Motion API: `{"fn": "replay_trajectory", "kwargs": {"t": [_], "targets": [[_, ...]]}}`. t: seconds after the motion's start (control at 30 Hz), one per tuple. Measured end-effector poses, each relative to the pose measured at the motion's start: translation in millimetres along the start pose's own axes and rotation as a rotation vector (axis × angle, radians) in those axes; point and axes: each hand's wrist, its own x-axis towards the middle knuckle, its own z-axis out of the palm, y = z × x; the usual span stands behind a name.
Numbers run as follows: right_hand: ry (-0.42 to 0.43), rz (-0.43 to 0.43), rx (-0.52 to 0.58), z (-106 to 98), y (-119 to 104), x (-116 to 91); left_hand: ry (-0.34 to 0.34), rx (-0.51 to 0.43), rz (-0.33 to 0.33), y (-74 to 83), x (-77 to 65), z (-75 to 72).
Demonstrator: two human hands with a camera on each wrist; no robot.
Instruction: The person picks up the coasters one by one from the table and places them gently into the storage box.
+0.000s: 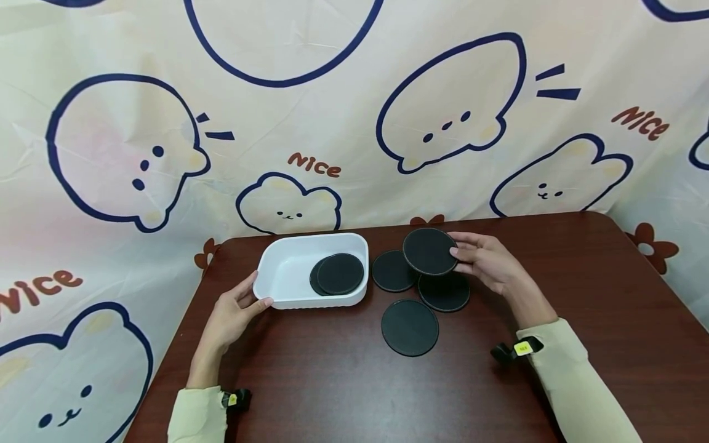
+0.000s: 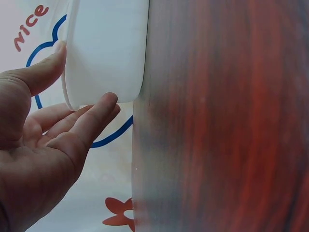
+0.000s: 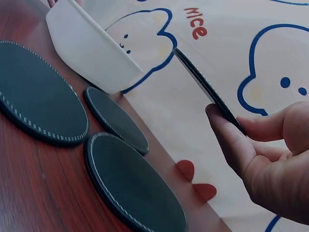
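My right hand point(image 1: 487, 258) pinches a round black coaster point(image 1: 429, 251) by its right edge, thumb on top and fingers beneath. In the right wrist view that coaster point(image 3: 207, 87) is seen nearly edge-on, raised above the table. Three more coasters with stitched rims lie below: one at the back point(image 1: 393, 271), one partly covered by the held coaster point(image 1: 445, 294), and one nearer me point(image 1: 410, 328). My left hand point(image 1: 232, 314) grips the left end of a white plastic container point(image 1: 285, 271), thumb at the rim. Inside it, two coasters point(image 1: 340, 274) overlap at the right.
The dark brown wooden table point(image 1: 332, 369) ends at a back edge just behind the container. A cream cloth point(image 1: 354, 123) printed with cartoon bears hangs behind the table and down its left side.
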Motion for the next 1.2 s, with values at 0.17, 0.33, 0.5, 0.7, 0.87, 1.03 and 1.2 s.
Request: {"fn": "replay_trajectory", "kwargs": {"t": [0.17,0.33,0.5,0.7,0.87,1.03,1.2], "targets": [[-0.012,-0.007,0.009,12.5,-1.9,6.9,0.000,-0.006,0.001,2.2,1.0,-0.1],[-0.013,-0.009,0.017,24.7,-3.5,15.1,0.004,-0.011,0.001,3.3,2.0,-0.4],[-0.025,-0.005,0.051,38.0,-4.3,22.1,0.006,-0.005,0.004,3.4,2.7,-0.4],[-0.057,-0.007,0.055,57.2,-4.0,29.1,0.002,-0.001,-0.006,2.2,2.2,-0.5],[-0.078,-0.023,0.048,76.0,-1.9,35.6,0.002,0.002,-0.006,0.6,1.7,-0.7],[-0.104,-0.036,0.060,94.3,-0.3,41.7,0.006,0.012,-0.003,0.4,1.4,-0.8],[-0.114,-0.035,0.073,109.0,0.8,45.6,-0.001,0.011,-0.002,0.7,1.1,-0.4]]}}
